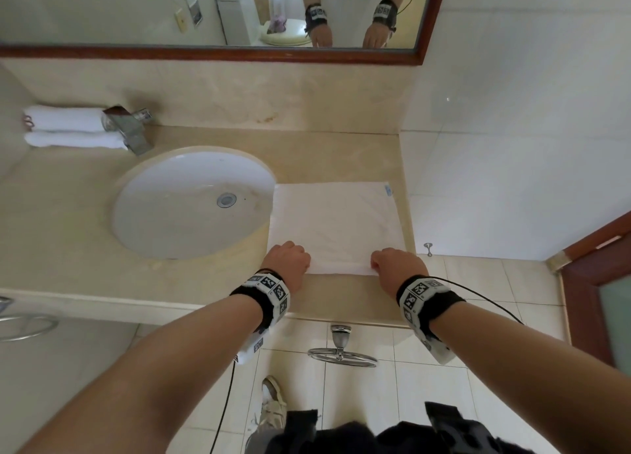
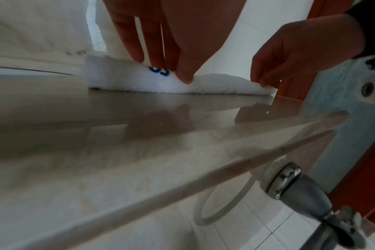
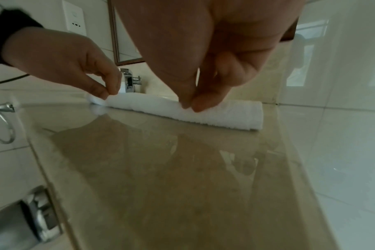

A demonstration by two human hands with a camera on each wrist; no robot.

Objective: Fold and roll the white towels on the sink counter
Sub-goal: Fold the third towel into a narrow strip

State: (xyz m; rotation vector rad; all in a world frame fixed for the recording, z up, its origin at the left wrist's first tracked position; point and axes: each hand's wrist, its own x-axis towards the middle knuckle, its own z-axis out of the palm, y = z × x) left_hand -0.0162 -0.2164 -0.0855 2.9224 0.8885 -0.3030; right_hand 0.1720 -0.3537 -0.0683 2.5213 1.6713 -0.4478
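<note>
Fluffy terry-cloth towel (image 3: 220,116); glossy polished-stone counter (image 3: 182,177).

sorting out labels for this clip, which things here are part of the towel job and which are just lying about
Part of the job:
flat towel, near edge pinched by left hand and right hand
rolled towels
counter

Just lying about:
tap
sink
mirror
towel ring

White towel (image 1: 336,221) with blue stitching (image 2: 159,71); beige marbled worktop (image 1: 327,160); white basin (image 1: 191,201); black wristbands (image 1: 264,296) with black-and-white square markers.
</note>
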